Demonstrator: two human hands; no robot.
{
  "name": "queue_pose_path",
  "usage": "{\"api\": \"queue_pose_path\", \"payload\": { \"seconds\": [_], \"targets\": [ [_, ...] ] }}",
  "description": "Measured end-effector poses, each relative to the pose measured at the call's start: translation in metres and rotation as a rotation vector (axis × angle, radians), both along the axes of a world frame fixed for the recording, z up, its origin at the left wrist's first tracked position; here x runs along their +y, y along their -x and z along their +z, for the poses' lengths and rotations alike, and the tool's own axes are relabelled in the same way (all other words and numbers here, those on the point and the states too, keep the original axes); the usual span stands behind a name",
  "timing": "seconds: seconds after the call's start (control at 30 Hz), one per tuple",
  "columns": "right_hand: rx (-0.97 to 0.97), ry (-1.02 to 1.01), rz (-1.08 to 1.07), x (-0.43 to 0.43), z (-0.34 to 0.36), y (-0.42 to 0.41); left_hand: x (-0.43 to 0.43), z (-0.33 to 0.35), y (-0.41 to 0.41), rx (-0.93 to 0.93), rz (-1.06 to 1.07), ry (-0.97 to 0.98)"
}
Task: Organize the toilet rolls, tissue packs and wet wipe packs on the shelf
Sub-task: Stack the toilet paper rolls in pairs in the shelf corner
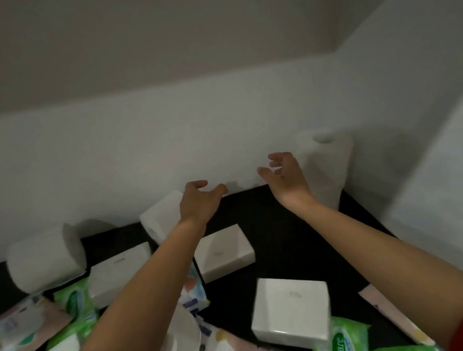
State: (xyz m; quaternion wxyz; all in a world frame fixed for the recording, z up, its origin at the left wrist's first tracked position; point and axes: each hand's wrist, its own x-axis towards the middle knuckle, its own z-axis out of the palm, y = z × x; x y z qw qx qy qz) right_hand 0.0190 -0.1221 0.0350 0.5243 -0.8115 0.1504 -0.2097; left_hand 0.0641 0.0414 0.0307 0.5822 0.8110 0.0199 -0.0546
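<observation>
Both my hands reach toward the back of the dark shelf [276, 213] and hold nothing. My left hand [198, 202] hovers with loosely curled fingers just right of a toilet roll [159, 218] lying on its side. My right hand [286, 180] is open, palm inward, beside an upright toilet roll [328, 165] in the back right corner. Another roll [45, 258] lies at the left. White tissue packs sit at the centre [225, 256], the left [118, 274] and the front [291, 309]. A green wet wipe pack [339, 350] lies at the front right.
More green and patterned wipe packs [75, 308] pile up at the front left, with a roll [179, 346] under my left forearm. White walls close the shelf at the back and right. A flat pink pack [391, 314] lies by the right wall.
</observation>
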Motion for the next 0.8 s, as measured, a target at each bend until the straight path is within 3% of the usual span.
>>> {"api": "queue_pose_path", "payload": {
  "seconds": [0.3, 0.57, 0.8],
  "targets": [
    [0.252, -0.172, 0.184, 0.064, -0.027, -0.019, 0.079, -0.024, -0.017, -0.02, 0.033, -0.125],
    [0.34, -0.211, 0.276, 0.105, -0.052, -0.051, 0.118, -0.064, -0.036, 0.111, 0.177, 0.012],
    [0.404, -0.157, 0.336, 0.126, -0.061, -0.076, 0.122, -0.083, -0.058, 0.257, 0.152, 0.128]
  ]
}}
